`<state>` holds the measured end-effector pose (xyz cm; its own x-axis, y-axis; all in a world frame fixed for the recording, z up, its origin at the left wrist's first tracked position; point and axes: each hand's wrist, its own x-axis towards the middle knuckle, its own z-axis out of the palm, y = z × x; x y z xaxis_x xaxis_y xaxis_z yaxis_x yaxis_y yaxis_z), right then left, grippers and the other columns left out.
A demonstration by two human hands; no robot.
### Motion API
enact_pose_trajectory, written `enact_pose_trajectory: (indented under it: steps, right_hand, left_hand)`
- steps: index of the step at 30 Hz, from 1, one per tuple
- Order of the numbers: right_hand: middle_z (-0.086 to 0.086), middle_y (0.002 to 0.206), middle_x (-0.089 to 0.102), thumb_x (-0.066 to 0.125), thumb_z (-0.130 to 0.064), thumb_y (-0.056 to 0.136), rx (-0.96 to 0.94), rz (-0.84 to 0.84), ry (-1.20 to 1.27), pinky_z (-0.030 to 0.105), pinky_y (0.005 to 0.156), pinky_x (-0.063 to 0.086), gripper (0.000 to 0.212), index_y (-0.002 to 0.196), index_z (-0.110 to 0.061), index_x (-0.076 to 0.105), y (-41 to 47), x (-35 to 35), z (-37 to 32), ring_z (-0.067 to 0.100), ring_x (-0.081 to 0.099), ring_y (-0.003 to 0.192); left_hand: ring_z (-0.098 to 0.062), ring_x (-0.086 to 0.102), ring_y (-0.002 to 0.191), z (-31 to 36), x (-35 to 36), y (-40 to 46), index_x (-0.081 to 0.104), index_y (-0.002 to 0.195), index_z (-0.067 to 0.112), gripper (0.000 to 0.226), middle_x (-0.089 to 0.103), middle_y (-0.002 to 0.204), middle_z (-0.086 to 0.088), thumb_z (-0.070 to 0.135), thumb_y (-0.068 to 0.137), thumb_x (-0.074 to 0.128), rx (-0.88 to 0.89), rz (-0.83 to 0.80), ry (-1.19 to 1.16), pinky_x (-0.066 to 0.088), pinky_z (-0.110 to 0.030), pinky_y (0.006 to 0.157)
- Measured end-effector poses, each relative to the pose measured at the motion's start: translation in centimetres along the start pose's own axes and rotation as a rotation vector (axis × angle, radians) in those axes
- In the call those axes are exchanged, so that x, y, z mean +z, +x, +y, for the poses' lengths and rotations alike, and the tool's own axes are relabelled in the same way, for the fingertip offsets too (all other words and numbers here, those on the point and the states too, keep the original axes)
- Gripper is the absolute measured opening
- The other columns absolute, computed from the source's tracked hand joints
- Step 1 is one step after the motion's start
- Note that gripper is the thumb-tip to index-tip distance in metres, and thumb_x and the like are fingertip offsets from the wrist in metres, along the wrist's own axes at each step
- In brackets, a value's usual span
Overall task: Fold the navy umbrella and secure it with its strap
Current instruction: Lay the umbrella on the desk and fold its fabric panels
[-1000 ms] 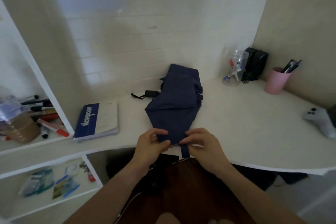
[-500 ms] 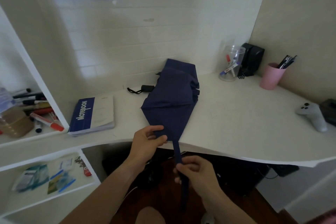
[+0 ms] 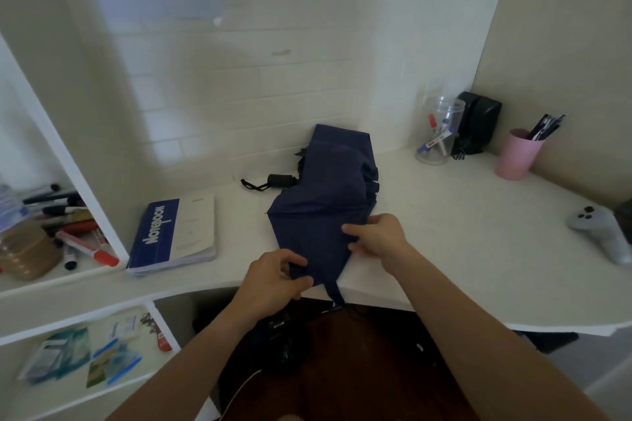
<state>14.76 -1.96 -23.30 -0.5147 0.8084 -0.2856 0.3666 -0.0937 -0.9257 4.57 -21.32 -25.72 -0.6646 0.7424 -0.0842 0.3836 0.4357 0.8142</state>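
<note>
The navy umbrella (image 3: pixel 325 202) lies collapsed on the white desk (image 3: pixel 444 243), its loose canopy spread flat with the point toward me. Its black handle and wrist loop (image 3: pixel 273 180) stick out to the left at the back. My left hand (image 3: pixel 273 278) pinches the canopy's near tip at the desk edge. My right hand (image 3: pixel 378 236) grips the canopy's right edge a little farther back. The navy strap (image 3: pixel 335 292) hangs free from the tip, over the desk edge between my hands.
A blue notebook (image 3: pixel 174 232) lies left of the umbrella. At the back right stand a clear jar (image 3: pixel 439 135), a black device (image 3: pixel 477 123) and a pink pen cup (image 3: pixel 518 154). A grey controller (image 3: pixel 605 232) rests far right. Shelves with markers (image 3: pixel 78 236) flank the left.
My right hand let go of the strap below the desk edge and moved up to the canopy's right edge. The strap now hangs loose. My left hand stays on the tip.
</note>
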Motion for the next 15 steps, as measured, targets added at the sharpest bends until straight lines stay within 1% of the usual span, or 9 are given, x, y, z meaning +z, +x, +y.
enact_pose_trajectory:
  steps: [2,4,6,7,9,10,11,13,15]
  right_hand:
    - [0.018,0.101,0.075,0.085,-0.007,0.077,0.011,-0.004,0.048,0.037,0.063,0.063,0.042,0.112,0.004,0.065,1.2,0.3,0.3,0.020,0.069,0.056]
    - [0.017,0.102,0.073,0.085,-0.002,0.075,0.007,0.013,0.052,0.030,0.056,0.058,0.053,0.121,0.002,0.059,2.1,0.0,0.8,0.018,0.065,0.054]
    - [0.016,0.106,0.072,0.089,-0.004,0.070,0.016,0.009,-0.019,0.028,0.052,0.056,0.066,0.126,-0.003,0.055,2.0,-0.6,1.2,0.018,0.066,0.056]
    - [0.014,0.104,0.072,0.092,-0.008,0.068,0.012,-0.009,-0.097,0.029,0.053,0.057,0.066,0.124,-0.005,0.055,1.8,-1.0,1.3,0.018,0.068,0.061]
    - [0.010,0.101,0.070,0.095,-0.018,0.065,0.009,-0.077,-0.288,0.031,0.060,0.058,0.060,0.111,-0.009,0.057,1.5,-1.8,1.2,0.021,0.070,0.078]
    - [0.009,0.101,0.070,0.095,-0.025,0.065,0.008,-0.100,-0.345,0.033,0.063,0.059,0.057,0.105,-0.011,0.057,1.7,-2.4,1.0,0.023,0.070,0.084]
    - [0.009,0.103,0.069,0.094,-0.031,0.065,-0.001,-0.092,-0.356,0.035,0.064,0.060,0.060,0.106,-0.011,0.056,2.2,-3.1,0.6,0.024,0.071,0.085]
    - [0.014,0.109,0.066,0.090,-0.032,0.072,-0.034,-0.037,-0.238,0.035,0.060,0.059,0.076,0.131,-0.013,0.046,4.0,-4.2,-0.3,0.030,0.073,0.084]
    - [0.020,0.115,0.063,0.078,-0.016,0.084,-0.074,-0.054,-0.084,0.037,0.063,0.058,0.081,0.149,-0.023,0.030,5.9,-4.6,-1.0,0.032,0.070,0.084]
  left_hand:
    - [-0.010,0.073,0.066,0.3,-0.8,1.1,0.071,0.104,0.025,0.024,0.075,0.083,0.000,0.039,0.086,0.078,-0.015,-0.006,0.060,0.059,-0.029,0.075]
    - [-0.015,0.072,0.080,0.4,-1.7,2.9,0.068,0.102,0.024,0.031,0.074,0.087,0.004,0.047,0.084,0.077,-0.030,0.174,0.083,0.057,-0.034,0.083]
    - [-0.023,0.066,0.102,0.4,-2.8,5.0,0.060,0.116,0.020,0.048,0.069,0.113,-0.003,0.050,0.082,0.078,-0.035,0.403,0.058,0.054,-0.038,0.090]
    - [-0.027,0.061,0.114,0.3,-3.3,6.2,0.054,0.129,0.020,0.060,0.062,0.129,-0.008,0.051,0.083,0.077,-0.041,0.437,0.016,0.051,-0.039,0.096]
    - [-0.028,0.051,0.131,0.5,-3.9,8.4,0.040,0.149,0.024,0.078,0.048,0.146,-0.008,0.052,0.085,0.075,-0.080,0.336,-0.141,0.045,-0.039,0.107]
    - [-0.026,0.050,0.134,0.7,-4.0,9.5,0.038,0.152,0.028,0.081,0.046,0.147,-0.004,0.053,0.085,0.075,-0.094,0.260,-0.235,0.043,-0.038,0.110]
    - [-0.025,0.050,0.134,0.9,-3.9,10.6,0.038,0.152,0.032,0.083,0.046,0.146,0.002,0.055,0.081,0.075,-0.080,0.205,-0.297,0.042,-0.038,0.112]
    - [-0.025,0.047,0.137,0.7,-3.9,12.9,0.039,0.150,0.039,0.085,0.046,0.152,0.001,0.052,0.073,0.073,-0.029,0.174,-0.240,0.037,-0.042,0.118]
    - [-0.030,0.025,0.150,0.3,-4.0,15.3,0.034,0.155,0.036,0.078,0.031,0.162,-0.003,0.027,0.085,0.066,0.036,0.182,0.048,0.017,-0.040,0.125]
